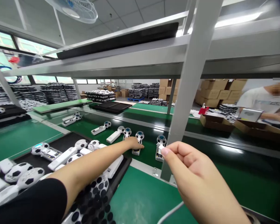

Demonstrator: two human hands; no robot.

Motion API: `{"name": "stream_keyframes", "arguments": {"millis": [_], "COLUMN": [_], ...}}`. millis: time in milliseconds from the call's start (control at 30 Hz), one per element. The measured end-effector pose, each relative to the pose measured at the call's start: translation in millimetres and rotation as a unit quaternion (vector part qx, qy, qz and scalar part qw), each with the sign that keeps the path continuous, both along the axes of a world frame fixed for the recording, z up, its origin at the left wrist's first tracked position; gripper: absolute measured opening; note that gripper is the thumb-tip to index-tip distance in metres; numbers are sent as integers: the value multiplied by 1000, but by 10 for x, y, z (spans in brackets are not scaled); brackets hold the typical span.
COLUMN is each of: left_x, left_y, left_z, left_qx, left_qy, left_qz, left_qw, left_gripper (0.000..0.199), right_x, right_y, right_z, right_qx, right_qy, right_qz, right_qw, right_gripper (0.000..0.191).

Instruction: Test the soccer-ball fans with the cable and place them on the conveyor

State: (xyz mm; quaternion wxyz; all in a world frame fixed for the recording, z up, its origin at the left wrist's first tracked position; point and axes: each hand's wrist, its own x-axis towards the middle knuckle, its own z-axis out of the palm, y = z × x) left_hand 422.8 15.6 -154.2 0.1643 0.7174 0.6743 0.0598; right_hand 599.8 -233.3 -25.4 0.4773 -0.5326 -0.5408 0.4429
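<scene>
white metal forms the rack (189, 77), whose post stands beside the belt (235, 168) and whose shelf spans above it. the belt is dark green and glossy. a lighter green tabletop (133, 194) adjoins its near edge. cartons (218, 93) are stacked in the right background, behind a person (256, 102) in a light shirt. a black tray (67, 140) lies on the tabletop at the left, loaded with white football-patterned parts (28, 174).

the left hand (132, 143) extends across the tray to the belt. its fingers lie over the middle of the first unit (140, 135); whether they grip it cannot be told. the right hand (189, 168) is raised near the post, thumb and forefinger pinched on a small white piece (160, 146).

the first unit rests on the belt, blue face up. the second unit (161, 139) rests on the belt beside the post, body open, directly behind the white piece; contact between them cannot be confirmed. a white cable (170, 213) runs below the right hand.
</scene>
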Motion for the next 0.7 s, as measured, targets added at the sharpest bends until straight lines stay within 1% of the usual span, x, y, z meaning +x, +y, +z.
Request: {"name": "stream_keyframes", "arguments": {"millis": [33,100,200,267,333,367,433,467,500,533,600,700], "left_x": [41,75,44,7,-25,-35,-43,-42,-39,-35,-31,-35], "left_y": [-10,-64,-286,-549,-882,-1059,-1391,-1531,-1647,-1735,-1836,-1857], "left_z": [7,77,296,480,654,726,831,865,890,907,931,952], "left_qx": [-23,-57,-77,-75,-84,-100,-144,-163,-174,-178,-179,-196], "left_qy": [-21,-85,-214,-295,-378,-431,-541,-585,-615,-629,-642,-655], "left_qz": [0,3,-28,-55,-70,-70,-61,-56,-52,-52,-59,-78], "left_qw": [1000,995,973,951,919,894,827,793,767,755,743,726], "left_gripper": [31,28,25,30,43,53,64,64,63,61,59,59], "right_x": [-10,-16,-16,-34,-79,-110,-179,-211,-239,-258,-269,-217], "right_y": [9,34,87,135,186,208,237,242,240,233,210,183], "right_z": [-9,-29,-60,-92,-137,-163,-215,-239,-260,-277,-301,-317], "right_qx": [-3,-5,6,14,20,26,38,45,50,50,42,29], "right_qy": [-7,-18,-23,-27,-29,-31,-34,-32,-25,-16,0,1], "right_qz": [8,10,-1,3,11,17,36,54,77,101,131,132], "right_qw": [1000,1000,1000,1000,999,999,998,997,995,993,990,991], "right_gripper": [35,36,33,31,31,31,33,34,35,36,37,38]}}
